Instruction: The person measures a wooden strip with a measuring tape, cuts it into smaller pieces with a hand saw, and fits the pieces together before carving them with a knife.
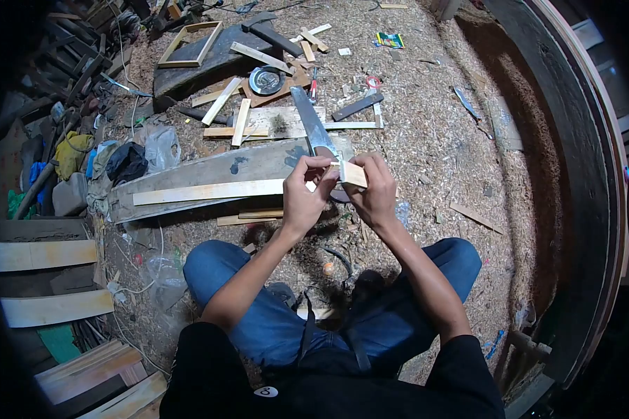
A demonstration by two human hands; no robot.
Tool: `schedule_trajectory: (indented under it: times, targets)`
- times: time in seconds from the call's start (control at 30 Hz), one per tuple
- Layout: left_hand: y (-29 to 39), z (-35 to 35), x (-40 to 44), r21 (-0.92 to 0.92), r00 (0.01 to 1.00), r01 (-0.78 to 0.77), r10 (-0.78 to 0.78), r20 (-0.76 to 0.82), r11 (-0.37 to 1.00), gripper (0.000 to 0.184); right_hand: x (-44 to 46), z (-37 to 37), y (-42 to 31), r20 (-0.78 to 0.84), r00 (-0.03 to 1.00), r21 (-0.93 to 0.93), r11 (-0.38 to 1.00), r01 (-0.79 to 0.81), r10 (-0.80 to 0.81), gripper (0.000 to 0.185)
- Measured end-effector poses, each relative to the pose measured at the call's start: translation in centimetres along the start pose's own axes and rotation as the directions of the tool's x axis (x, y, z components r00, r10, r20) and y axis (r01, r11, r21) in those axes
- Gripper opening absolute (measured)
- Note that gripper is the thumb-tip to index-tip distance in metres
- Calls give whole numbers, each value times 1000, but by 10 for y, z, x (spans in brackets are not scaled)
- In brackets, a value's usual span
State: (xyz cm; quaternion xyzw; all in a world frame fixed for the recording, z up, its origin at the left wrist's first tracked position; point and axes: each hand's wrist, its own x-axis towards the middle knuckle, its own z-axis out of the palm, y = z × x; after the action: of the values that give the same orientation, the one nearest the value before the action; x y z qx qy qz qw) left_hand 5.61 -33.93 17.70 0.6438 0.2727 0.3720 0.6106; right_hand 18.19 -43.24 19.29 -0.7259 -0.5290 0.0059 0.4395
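Note:
My right hand is closed around a short pale piece of wood, held up over the board in front of me. My left hand is pinched close to the end of that piece; what lies between its fingertips is too small to make out. Just beyond both hands lies a handsaw, its blade pointing away from me. A long pale wooden strip rests on a wide grey board, its right end by my left hand.
Wood strips, a round metal-rimmed dial, a red screwdriver and a dark flat bar lie ahead on shavings. A wooden frame rests on a dark slab. Plastic bags are at left; a dark wooden beam curves along the right.

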Motion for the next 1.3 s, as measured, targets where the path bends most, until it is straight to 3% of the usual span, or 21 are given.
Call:
schedule_trajectory:
  times: [0.07,0.13,0.23,0.37,0.43,0.63,0.77,0.9,0.97,1.13,1.3]
  targets:
    - [0,-4,4,43,1000,-4,3,13,999,21,4,-5,-2,11,999,46,998,-31,31,31]
    - [-2,-7,8,133,993,-105,98,62,986,20,8,-8,-8,0,999,69,996,-50,51,30]
    - [4,-11,8,155,993,-48,30,115,987,21,7,-7,-2,-4,998,85,994,-64,64,29]
    - [6,-13,9,178,994,-82,67,90,981,20,8,-8,-1,57,994,70,992,-101,97,28]
    - [8,-15,9,224,981,-184,164,106,957,18,8,-7,3,66,996,56,996,-64,60,29]
    - [-1,-19,8,226,974,-212,188,127,951,19,8,-8,0,87,994,-17,997,74,-72,28]
    - [1,-14,4,179,977,-209,199,71,962,20,4,-5,-7,65,996,-71,995,64,-59,29]
    - [11,-18,7,152,995,-95,91,30,984,20,12,-5,2,2,1000,144,990,-1,1,28]
    - [14,-22,9,122,997,-67,64,31,990,20,17,-8,-4,155,970,348,908,-233,189,21]
    - [17,-22,8,130,994,-105,99,57,986,17,17,-12,-10,157,982,339,928,-153,105,21]
    - [11,-26,5,53,997,-34,30,72,998,13,13,-6,-12,217,960,337,910,-242,175,23]
